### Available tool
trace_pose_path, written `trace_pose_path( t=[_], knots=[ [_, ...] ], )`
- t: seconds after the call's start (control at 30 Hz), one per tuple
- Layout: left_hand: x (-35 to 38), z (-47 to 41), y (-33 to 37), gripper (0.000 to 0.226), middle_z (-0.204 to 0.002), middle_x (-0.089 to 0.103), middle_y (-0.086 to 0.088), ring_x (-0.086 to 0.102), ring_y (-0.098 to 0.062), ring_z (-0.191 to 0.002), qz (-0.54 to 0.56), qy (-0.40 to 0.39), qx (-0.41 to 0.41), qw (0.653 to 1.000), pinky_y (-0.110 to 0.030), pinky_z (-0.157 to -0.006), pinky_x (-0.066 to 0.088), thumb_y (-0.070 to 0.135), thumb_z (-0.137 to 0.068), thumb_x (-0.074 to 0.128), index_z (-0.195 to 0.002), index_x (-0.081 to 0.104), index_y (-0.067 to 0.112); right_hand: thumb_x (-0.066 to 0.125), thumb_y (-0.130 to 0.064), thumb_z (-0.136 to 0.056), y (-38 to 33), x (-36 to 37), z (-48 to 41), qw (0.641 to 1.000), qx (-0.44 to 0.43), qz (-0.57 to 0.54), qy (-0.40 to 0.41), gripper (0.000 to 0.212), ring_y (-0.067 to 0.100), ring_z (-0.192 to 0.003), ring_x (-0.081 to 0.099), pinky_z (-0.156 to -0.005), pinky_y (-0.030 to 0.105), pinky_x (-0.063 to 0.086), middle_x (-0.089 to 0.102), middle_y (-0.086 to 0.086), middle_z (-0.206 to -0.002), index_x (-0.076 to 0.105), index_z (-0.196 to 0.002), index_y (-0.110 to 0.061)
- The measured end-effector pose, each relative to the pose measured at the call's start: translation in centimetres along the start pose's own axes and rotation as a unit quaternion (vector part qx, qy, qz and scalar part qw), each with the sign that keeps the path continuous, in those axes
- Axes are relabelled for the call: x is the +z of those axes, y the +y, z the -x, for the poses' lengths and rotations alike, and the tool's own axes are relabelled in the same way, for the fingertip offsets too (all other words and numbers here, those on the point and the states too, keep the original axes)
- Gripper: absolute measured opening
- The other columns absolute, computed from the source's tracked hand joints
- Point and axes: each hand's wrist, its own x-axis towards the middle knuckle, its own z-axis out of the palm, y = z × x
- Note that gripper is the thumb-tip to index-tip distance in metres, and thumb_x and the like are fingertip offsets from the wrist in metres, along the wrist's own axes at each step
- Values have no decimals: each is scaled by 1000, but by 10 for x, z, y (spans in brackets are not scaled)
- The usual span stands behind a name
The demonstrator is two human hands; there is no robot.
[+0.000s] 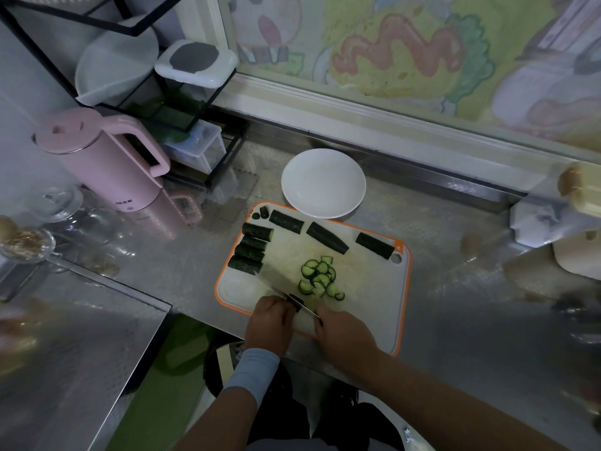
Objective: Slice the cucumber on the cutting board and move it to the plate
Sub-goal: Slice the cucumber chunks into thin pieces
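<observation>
Right hand [344,333] was closed round the knife [310,310] at the near edge of the cutting board [367,288]; the handle itself was hidden under the fingers, and the blade ran away toward the board's left side. Left hand [270,323], knuckles up and fingers curled, pinned a short dark cucumber piece [296,301] against the blade, most of it covered. Just beyond the blade, mid-board, lay a loose heap of half-moon slices [320,279]. Uncut stock was plentiful: four cucumber segments [252,252] stacked along the left edge, three more far segments [327,237] spaced along the far edge out to the far right corner, and two small stub ends [263,211] at the far left corner. The white plate [323,183] sat on the steel counter [455,304], touching the board's far edge, with nothing on it. A pink kettle [107,164] stood well off to the left. Judgement: slicing was early, roughly one segment's worth done and one in hand; seven segments remained to slice, and the transfer to the plate was not yet started.
</observation>
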Motion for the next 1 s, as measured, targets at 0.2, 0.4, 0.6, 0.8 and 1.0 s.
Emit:
trace_pose_path(
  t=[0.2,0.4,0.6,0.8,1.0],
  knots=[
    [-1,-2,-3,9,-71,66,-2,62,-24,-71,-11,-4,15,1000,-26,-61,53,17,-71,66,-72,74,13,33,-32,-102,2,-9,12,1000,-8,20,5,24,29,-74,56,-58,33,28,61,10,-83,50,-102,-16],
    [2,-1,-5,11,-72,64,-3,60,-24,-75,-6,-24,-13,1000,-26,-62,51,20,-73,64,-71,73,14,44,-24,-95,1,-1,5,999,-7,47,-12,10,22,-56,53,-49,28,25,57,4,-66,49,-92,-16],
    [8,1,-8,27,-79,61,-5,52,-22,-81,18,3,-12,1000,-27,-64,46,28,-79,52,-71,71,11,53,-21,-90,0,19,-10,999,-18,27,25,14,26,-52,59,-42,27,35,62,8,-63,59,-98,-11],
    [5,1,-5,20,-73,63,-3,56,-22,-78,6,4,-18,1000,-24,-62,47,25,-77,58,-72,73,13,35,-30,-101,-1,5,-3,1000,-2,4,7,26,30,-77,59,-57,32,32,63,12,-87,50,-113,-13],
    [1,2,-6,34,-75,66,-1,61,-23,-77,0,-3,-5,1000,-24,-63,51,34,-78,47,-73,74,15,34,-32,-101,0,-7,11,1000,6,7,-8,20,25,-64,46,-55,33,33,59,8,-79,47,-99,-17]
  ],
)
